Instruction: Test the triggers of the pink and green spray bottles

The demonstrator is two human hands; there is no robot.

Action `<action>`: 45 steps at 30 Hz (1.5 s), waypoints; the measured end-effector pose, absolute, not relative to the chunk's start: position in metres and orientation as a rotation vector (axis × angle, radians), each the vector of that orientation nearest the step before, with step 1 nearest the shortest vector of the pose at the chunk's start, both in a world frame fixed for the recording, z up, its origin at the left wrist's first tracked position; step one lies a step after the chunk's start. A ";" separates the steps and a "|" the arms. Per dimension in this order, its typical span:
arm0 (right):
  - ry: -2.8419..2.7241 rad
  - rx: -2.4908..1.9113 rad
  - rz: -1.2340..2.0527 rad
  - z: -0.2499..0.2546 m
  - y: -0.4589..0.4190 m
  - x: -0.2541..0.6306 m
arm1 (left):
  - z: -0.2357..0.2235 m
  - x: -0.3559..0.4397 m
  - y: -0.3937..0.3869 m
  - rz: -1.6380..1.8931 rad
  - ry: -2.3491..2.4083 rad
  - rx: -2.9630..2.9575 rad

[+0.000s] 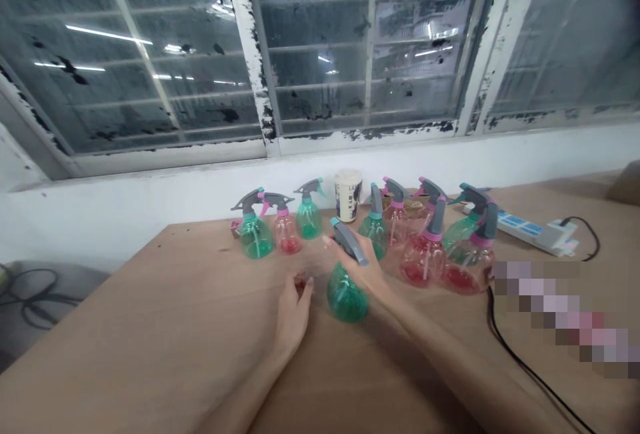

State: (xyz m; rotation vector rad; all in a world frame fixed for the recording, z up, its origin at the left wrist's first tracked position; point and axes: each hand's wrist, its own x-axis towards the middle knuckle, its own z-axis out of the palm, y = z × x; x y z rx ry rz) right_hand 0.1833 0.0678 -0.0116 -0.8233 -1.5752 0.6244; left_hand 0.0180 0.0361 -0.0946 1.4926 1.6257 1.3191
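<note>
A wooden bench [150, 307] is seen from above, its brown top running back to a white wall [125, 214]. Over the wall a window [320, 54] is set, with paint flaking from its white frame [253, 41]; strip lights are reflected in its grimy, barred panes. Below the bench's left side, a coiled black cable [35, 297] is seen on a grey surface.

A green spray bottle [347, 294] is grasped around its grey trigger head by the right hand [357, 264], tilted over the bench in front of the others. The left hand [294, 311] is laid unclenched on the bench just beside it; a small red speck at its fingertips is too small to identify.

Behind them, green spray bottles [255, 235] and pink spray bottles [286, 234] are clustered near a paper cup [349, 195]. A white power strip [520, 231] lies to the right, with a black cord [525, 371] trailing across the bench. A blurred patch obscures the bench's right side.
</note>
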 end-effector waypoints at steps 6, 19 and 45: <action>-1.560 -0.848 0.623 -0.016 0.069 0.183 | -0.095 0.018 0.036 1.301 1.626 1.502; -1.565 -0.790 0.671 -0.015 0.066 0.181 | -0.088 0.020 0.034 1.270 1.642 1.540; -1.560 -0.822 0.569 -0.011 0.068 0.179 | -0.087 0.022 0.032 1.250 1.687 1.624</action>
